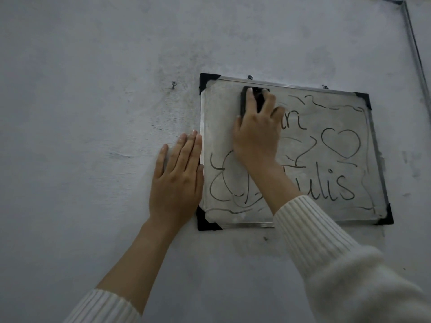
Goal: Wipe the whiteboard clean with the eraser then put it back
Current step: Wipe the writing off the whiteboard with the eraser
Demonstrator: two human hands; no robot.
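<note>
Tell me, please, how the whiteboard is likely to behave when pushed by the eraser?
The whiteboard probably swings or shifts: it hangs tilted from small wall hooks. The left hand, flat against its left edge, likely braces it. It looks thin and light, so the right hand pressing the eraser could rattle it.

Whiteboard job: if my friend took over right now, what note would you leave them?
Right hand: gripping the black eraser, pressed on the whiteboard near its top left.
Left hand: flat and open on the wall, against the board's left edge.
Done: the top-left area looks wiped, only smudgy.
Left: the heart, the word ending "ulis", the scribbles at lower left and the wavy border lines are not yet wiped. Then put the eraser back; its resting spot is not in view.
</note>
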